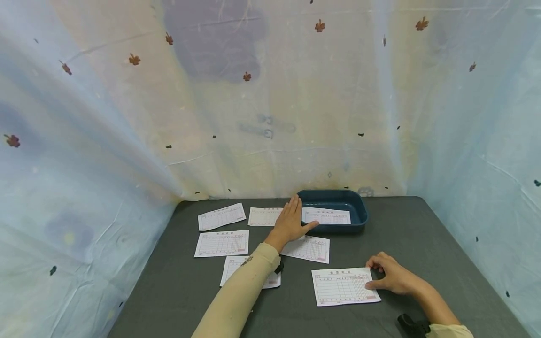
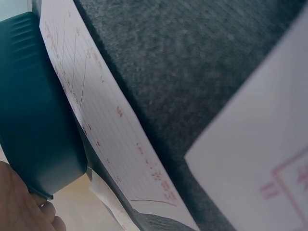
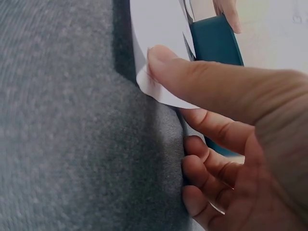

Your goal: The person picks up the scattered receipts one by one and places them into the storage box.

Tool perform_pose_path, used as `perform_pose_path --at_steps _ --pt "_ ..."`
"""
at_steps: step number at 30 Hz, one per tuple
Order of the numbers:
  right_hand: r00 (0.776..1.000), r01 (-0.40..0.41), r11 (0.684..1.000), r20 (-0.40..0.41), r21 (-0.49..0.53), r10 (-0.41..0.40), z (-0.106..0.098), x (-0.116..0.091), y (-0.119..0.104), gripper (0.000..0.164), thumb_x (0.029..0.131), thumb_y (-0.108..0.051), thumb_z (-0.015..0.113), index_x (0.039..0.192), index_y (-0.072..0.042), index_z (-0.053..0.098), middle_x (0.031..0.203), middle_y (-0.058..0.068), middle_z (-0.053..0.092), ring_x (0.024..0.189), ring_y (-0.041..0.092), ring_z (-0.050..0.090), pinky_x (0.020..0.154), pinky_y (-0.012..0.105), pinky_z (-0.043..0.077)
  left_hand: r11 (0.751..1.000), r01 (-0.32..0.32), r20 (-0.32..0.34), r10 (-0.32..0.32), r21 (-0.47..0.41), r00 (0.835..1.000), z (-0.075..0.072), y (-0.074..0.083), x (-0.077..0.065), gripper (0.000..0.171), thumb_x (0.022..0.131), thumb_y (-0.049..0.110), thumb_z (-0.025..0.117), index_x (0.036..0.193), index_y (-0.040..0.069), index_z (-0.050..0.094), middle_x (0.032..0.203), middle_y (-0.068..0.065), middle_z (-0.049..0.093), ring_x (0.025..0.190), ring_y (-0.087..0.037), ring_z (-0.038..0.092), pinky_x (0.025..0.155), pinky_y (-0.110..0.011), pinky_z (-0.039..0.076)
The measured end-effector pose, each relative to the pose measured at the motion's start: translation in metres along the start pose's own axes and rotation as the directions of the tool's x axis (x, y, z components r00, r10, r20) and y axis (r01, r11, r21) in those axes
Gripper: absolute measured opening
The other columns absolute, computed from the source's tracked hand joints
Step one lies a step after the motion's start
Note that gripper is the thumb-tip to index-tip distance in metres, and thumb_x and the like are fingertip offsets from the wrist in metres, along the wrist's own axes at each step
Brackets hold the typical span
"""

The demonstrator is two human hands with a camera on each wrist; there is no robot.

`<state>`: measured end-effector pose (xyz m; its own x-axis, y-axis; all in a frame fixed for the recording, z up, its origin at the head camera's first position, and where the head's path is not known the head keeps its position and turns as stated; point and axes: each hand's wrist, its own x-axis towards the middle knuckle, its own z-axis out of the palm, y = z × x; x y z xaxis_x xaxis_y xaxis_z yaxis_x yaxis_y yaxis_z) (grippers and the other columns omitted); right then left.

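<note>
r. grip pinches paper by edge, prob. to avoid creases; l. grip, wide, prob. steadies tub.

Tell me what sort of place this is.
Probably a makeshift tabletop workspace: a dark grey table with a leaf-patterned sheet behind it, several printed paper forms spread across the top, and a dark blue tray with another form inside.

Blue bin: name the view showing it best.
The head view: the bin shows almost whole, slip inside visible. Left wrist shows its outside, cropped; right wrist, a part behind the right hand.
</note>
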<state>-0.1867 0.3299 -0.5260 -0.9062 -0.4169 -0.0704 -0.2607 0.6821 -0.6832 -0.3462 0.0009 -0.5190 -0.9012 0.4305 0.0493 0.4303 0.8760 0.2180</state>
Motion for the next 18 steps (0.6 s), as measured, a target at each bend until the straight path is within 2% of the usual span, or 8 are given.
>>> perform_pose_path --at_steps 7,11,18 --pt "0.998 0.06 0.998 -0.002 0.022 -0.06 -0.002 0.0 0.008 0.016 0.096 -0.019 0.083 0.101 -0.01 0.071 0.104 0.003 0.052 0.089 0.009 0.047 0.076 0.026 0.045 1.0 0.001 0.0 -0.001 -0.011 1.0 0.0 0.001 0.0 0.108 0.104 0.08 0.038 0.171 0.0 0.013 0.181 -0.015 0.004 0.167 -0.029 0.006 0.135 -0.042 0.008" --pt "0.996 0.084 0.995 -0.013 0.05 -0.083 -0.003 0.001 0.011 0.01 0.099 -0.015 0.079 0.101 -0.008 0.072 0.103 0.003 0.054 0.087 0.008 0.049 0.072 0.024 0.043 1.0 0.004 -0.001 -0.004 0.0 1.0 0.001 0.0 0.0 0.108 0.104 0.08 0.037 0.171 0.0 0.012 0.181 -0.015 0.004 0.167 -0.029 0.006 0.135 -0.043 0.009" --pt "0.999 0.045 0.995 -0.014 0.084 -0.044 -0.006 0.001 0.011 0.011 0.1 -0.016 0.077 0.105 -0.008 0.072 0.1 0.003 0.054 0.082 0.004 0.047 0.067 0.024 0.041 1.0 0.0 0.008 0.0 0.009 1.0 0.001 -0.001 0.0 0.109 0.103 0.081 0.035 0.172 0.001 0.009 0.181 -0.014 0.002 0.167 -0.028 0.003 0.135 -0.042 0.007"
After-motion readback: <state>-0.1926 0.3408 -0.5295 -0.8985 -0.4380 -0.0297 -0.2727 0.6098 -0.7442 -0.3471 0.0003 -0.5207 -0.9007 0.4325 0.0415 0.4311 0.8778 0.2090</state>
